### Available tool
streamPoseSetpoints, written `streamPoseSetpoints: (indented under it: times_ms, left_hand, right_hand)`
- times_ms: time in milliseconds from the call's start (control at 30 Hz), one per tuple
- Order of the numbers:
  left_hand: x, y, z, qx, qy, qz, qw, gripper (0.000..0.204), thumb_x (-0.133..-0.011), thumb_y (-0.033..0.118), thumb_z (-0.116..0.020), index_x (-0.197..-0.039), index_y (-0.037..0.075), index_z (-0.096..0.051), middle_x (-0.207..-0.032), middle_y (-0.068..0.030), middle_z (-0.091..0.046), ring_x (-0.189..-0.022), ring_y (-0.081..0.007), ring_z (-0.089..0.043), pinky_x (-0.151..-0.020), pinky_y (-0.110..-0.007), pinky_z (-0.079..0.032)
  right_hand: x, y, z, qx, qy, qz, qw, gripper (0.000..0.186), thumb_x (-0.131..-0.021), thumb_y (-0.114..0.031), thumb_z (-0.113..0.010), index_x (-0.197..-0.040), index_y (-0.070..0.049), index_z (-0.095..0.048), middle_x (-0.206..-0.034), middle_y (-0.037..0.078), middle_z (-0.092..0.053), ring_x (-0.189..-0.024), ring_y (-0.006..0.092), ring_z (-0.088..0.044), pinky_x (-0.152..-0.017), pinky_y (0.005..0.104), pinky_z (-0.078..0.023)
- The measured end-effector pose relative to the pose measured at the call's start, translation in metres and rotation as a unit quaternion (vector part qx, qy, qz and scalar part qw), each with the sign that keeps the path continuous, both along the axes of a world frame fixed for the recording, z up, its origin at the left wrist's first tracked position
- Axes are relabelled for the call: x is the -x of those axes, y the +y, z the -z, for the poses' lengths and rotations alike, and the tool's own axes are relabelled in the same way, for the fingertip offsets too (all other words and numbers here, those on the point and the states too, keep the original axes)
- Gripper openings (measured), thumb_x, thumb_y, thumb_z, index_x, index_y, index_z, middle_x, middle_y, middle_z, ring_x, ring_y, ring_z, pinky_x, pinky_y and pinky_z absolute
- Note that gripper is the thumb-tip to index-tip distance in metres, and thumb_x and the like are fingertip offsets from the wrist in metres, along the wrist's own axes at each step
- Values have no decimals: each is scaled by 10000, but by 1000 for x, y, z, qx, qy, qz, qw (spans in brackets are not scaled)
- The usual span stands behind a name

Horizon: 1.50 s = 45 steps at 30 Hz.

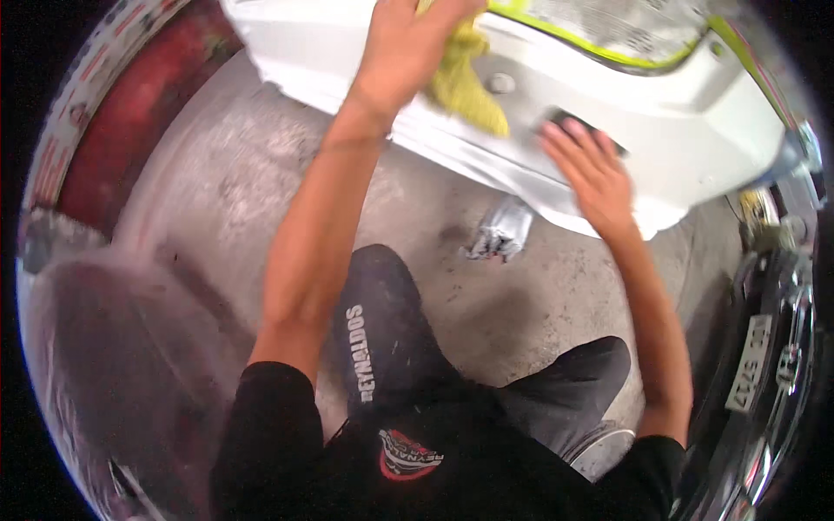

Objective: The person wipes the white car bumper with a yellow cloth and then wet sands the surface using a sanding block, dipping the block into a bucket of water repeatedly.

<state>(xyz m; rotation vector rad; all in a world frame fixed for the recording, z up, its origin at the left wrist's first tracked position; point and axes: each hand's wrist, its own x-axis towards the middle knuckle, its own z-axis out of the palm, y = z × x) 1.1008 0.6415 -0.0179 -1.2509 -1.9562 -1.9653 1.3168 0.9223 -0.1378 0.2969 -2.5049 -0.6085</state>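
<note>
Left hand [404,48] up at 12 o'clock is bunched around a yellow rag [465,87], soft and floppy, so best gripped as a wad. It's pressed on the white bumper panel [686,130], probably light but bendy. Right hand [591,169], 1 o'clock, lies flat and open, bracing it.

cloth [465,87] on panel [695,130], crumpled scrap [501,233] on floor [226,191] below
</note>
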Motion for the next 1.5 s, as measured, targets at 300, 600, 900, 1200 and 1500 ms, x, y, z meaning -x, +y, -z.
streamPoseSetpoints:
  times_ms: [300, 600, 900, 1200, 1500]
  left_hand:
    - [-200, -92, 243, 29, -567, 119, 815, 356, -1103, 358, -654, -1321, 96, -756, -1119, -8, -694, -995, -163, -689, -884, -352, -601]
    - [-231, -62, 215, -133, -805, 316, 485, 866, -1126, 765, -498, -1546, 25, -660, -1230, -138, -812, -1072, -247, -811, -914, -398, -670]
    - [-269, -11, 222, 33, -530, 154, 833, 520, -1197, 459, -576, -1442, 23, -719, -1322, -161, -796, -1155, -301, -785, -1053, -429, -603]
    - [-111, -63, 152, -140, -296, -142, 934, 575, -1220, 388, -562, -1578, -60, -607, -1476, -202, -727, -1355, -287, -708, -1203, -412, -531]
    - [-133, 166, 178, 6, -114, -327, 938, 912, -1186, 454, -411, -1836, 34, 70, -1919, -250, 63, -1758, -515, 45, -1337, -790, 49]
  right_hand:
    - [57, -62, 34, 58, -55, -42, 996, 590, -1048, -53, -613, -1626, -167, -619, -1771, 0, -524, -1706, 227, -378, -1430, 507, -275]
    - [-100, -143, 32, 416, -254, -166, 858, 447, -970, 18, -697, -1394, -121, -712, -1477, 117, -716, -1477, 353, -640, -1324, 569, -440]
    - [-177, -188, 144, 971, 46, -68, 225, 669, -1206, -541, -494, -1677, -66, -519, -1547, 127, -680, -1539, 357, -561, -1315, 533, -406]
    - [-99, -85, -41, 677, 95, 5, 730, 485, -1145, -205, -706, -1596, -37, -646, -1442, 145, -718, -1261, 229, -696, -1041, 390, -600]
    - [10, 27, -183, 32, 85, -6, 996, 479, -1047, -116, -762, -1519, -190, -734, -1363, 130, -740, -1227, 338, -735, -1066, 452, -579]
